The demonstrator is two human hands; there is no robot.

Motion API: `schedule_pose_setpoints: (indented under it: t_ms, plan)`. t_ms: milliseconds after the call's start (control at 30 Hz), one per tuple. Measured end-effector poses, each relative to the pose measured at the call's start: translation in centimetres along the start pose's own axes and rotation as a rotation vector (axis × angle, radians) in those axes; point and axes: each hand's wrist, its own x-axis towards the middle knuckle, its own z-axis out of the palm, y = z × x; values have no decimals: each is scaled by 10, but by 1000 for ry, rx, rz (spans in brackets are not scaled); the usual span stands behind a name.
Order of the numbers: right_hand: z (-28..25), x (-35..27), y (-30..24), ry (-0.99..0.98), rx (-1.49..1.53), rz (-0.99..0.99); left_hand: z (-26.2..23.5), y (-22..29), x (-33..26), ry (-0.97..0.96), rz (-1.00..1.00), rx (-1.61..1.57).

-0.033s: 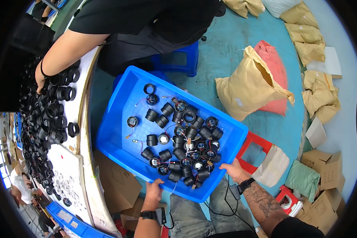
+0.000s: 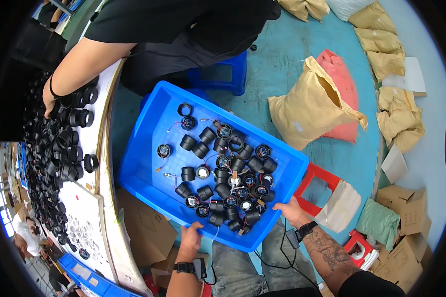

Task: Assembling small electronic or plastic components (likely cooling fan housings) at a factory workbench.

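Note:
A blue plastic bin (image 2: pixel 148 190) is held tilted across my lap, with both hands gripping its near rim. My left hand (image 2: pixel 191 235) closes on the near edge, left of the middle. At the near right corner my right hand (image 2: pixel 290 210) is wrapped over the rim. Inside lie many black cylindrical parts (image 2: pixel 200 150), several with thin wires and small connectors, heaped mostly toward the right side. A black ring (image 2: pixel 185 109) rests near the bin's far left corner. The fingers under the rim are hidden.
A white table (image 2: pixel 86 210) at the left carries a heap of black rings (image 2: pixel 59 148); a co-worker's hand (image 2: pixel 49 101) reaches into it. A blue stool (image 2: pixel 233 74) stands beyond the bin. An open tan sack (image 2: pixel 307 109), a red stool (image 2: pixel 307 185) and cardboard boxes (image 2: pixel 404 208) lie right.
The blue bin and its parts have shifted very slightly left and up in view. Both hands keep their grip on its rim.

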Motion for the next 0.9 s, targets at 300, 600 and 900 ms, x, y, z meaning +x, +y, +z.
schedule_pose_setpoints:
  t_ms: [300,600,900]
  plan:
    - [53,27,-63,409,-221,-373,-9,68,47,180,-90,175]
    - [204,125,-223,199,-830,-996,-33,59,69,101,-23,70]
    - [235,95,-240,-48,-847,-826,-23,41,60,97,-5,-18]
